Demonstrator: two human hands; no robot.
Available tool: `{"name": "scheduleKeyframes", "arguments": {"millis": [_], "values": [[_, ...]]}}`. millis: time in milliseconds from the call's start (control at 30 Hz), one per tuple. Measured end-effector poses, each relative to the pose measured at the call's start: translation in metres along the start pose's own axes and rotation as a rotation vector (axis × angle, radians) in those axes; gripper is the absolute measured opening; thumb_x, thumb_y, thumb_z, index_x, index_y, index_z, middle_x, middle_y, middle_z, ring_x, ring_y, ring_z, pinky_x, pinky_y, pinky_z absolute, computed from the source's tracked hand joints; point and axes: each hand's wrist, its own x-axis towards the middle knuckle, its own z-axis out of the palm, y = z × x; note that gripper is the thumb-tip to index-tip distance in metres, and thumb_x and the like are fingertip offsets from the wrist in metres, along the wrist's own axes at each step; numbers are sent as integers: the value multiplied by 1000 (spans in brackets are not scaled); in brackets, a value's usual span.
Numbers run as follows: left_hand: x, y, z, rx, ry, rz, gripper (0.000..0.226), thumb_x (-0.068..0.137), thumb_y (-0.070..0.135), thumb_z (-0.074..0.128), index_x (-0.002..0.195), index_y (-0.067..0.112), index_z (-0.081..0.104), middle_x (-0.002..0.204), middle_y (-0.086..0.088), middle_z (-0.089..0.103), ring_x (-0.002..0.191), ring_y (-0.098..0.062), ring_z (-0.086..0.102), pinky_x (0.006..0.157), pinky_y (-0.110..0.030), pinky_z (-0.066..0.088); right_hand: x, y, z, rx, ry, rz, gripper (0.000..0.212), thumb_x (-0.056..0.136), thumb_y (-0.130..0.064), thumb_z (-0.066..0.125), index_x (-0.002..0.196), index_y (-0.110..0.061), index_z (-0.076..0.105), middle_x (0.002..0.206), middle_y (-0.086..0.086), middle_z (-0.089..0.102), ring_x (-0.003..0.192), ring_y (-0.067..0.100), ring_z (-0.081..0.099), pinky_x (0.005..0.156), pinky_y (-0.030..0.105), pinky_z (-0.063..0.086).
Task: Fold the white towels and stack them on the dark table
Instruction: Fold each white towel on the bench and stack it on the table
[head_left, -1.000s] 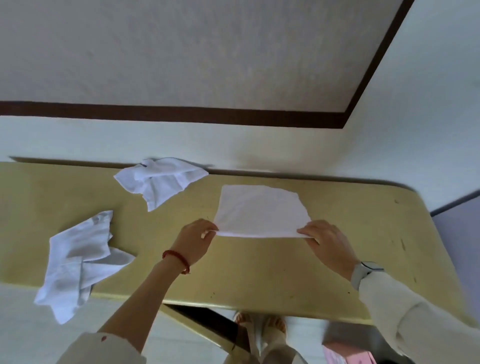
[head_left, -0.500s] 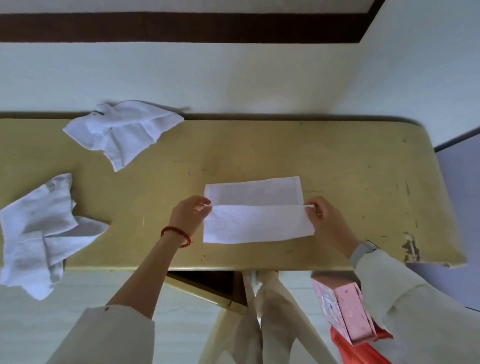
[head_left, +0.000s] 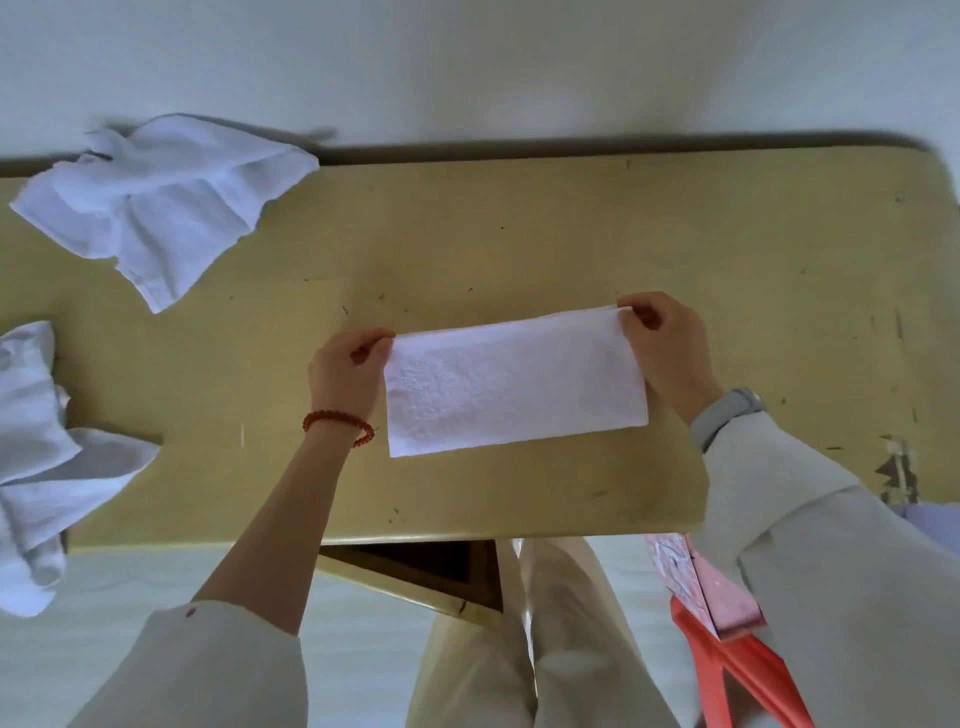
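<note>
- Pinching far-left corner of folded towel (head_left: 514, 382): left hand (head_left: 345, 376), thumb + fingers curled on the edge.
- Right hand (head_left: 662, 345) pinches far-right corner the same way.
- Towel lies flat on yellow table (head_left: 753, 270), betw. both hands.
- 2 crumpled towels (head_left: 156, 202) (head_left: 36, 457) at left, well apart.

A folded white towel (head_left: 514, 382) lies on the yellow tabletop (head_left: 727, 260). The left hand (head_left: 348, 374) pinches its nine-o'clock corner, the right hand (head_left: 662, 343) its two-o'clock corner.
</note>
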Motion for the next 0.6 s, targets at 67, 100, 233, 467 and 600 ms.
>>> {"name": "scheduleKeyframes", "arguments": {"millis": [67,100,233,467,600], "values": [[2,-2,1,11,5,16,20,88,13,56,101,14,70,93,5,62,86,-9,54,76,-17,38,0,1,1,-10,20,-9,21,91,-13,49,106,-11,63,92,-5,58,84,10,51,63,14,36],[4,-2,2,19,9,17,19,88,14,55,100,15,70,94,5,63,86,-9,54,76,-18,38,2,2,2,-16,28,-7,20,90,-13,49,105,-12,63,91,-5,58,84,11,51,65,17,37],[6,-5,7,58,42,24,19,88,17,54,98,17,70,95,4,63,83,-9,53,75,-19,38,6,3,9,-49,52,17,18,88,-18,50,100,-18,63,93,-6,60,86,13,54,76,30,44],[2,-2,10,87,115,8,17,87,17,58,101,16,67,104,-3,58,82,-10,50,77,-23,41,6,-1,11,-129,97,-14,19,88,-19,50,104,-16,58,106,2,56,87,16,53,73,30,42],[-9,-1,13,255,246,286,30,86,13,55,115,8,61,116,-15,55,102,-30,51,86,-28,36,-16,2,15,-377,254,-399,28,86,-18,47,108,-8,60,112,14,56,100,32,54,80,40,43]]}}
